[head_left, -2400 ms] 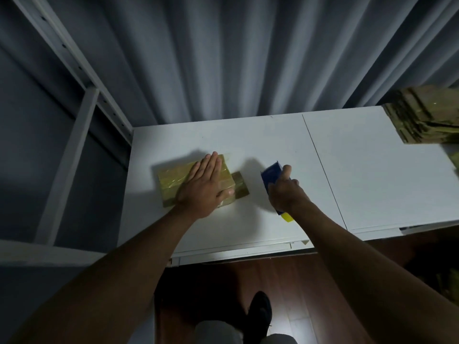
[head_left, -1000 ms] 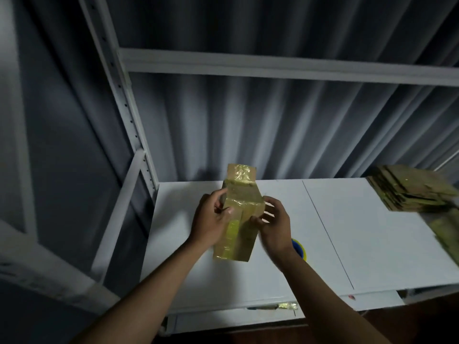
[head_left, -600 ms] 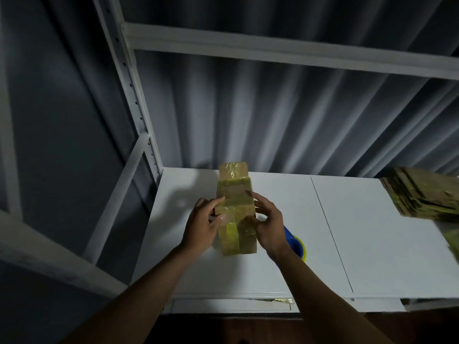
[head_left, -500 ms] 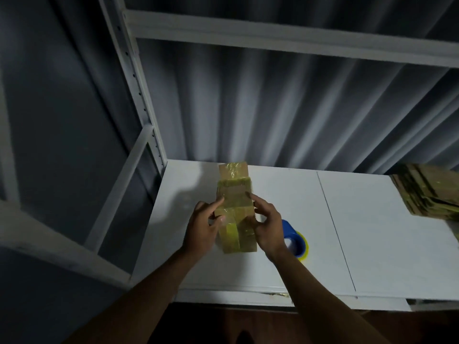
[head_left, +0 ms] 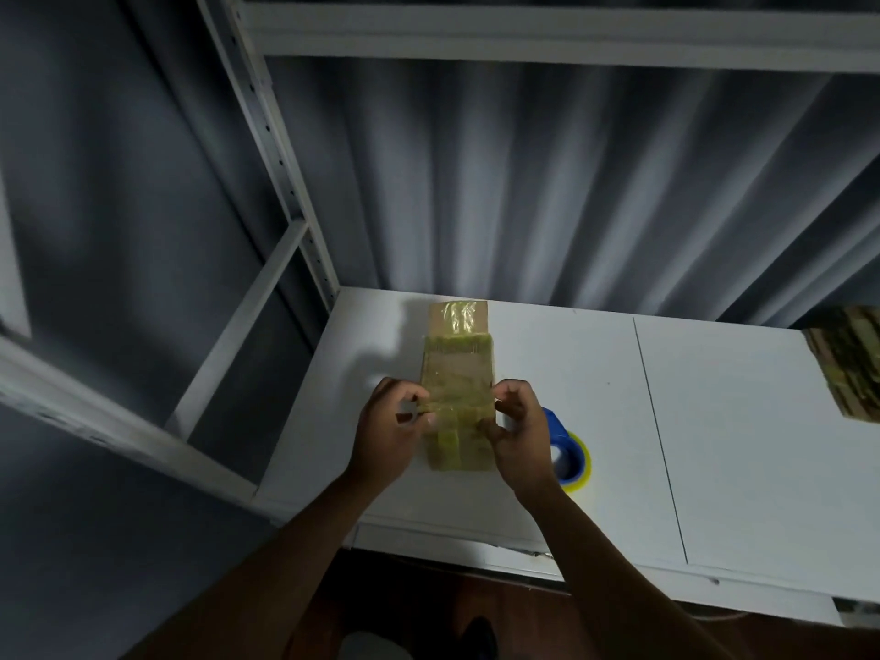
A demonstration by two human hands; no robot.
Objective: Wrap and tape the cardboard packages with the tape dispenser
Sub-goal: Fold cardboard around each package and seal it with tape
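A flat cardboard package, wrapped in yellowish tape, is held over the white table with its long side pointing away from me. My left hand grips its left edge, fingers pinching a strip of tape there. My right hand grips the right edge. The blue and yellow tape dispenser lies on the table just right of my right hand, partly hidden by it.
A stack of taped cardboard packages sits at the table's far right edge. A white metal shelf frame rises at the left and crosses overhead. Grey curtain hangs behind the table. A seam divides the tabletop.
The tape dispenser was put down. Both hands picked the package up off the table, turned it lengthwise and lowered it; now the fingers pinch at its sides.
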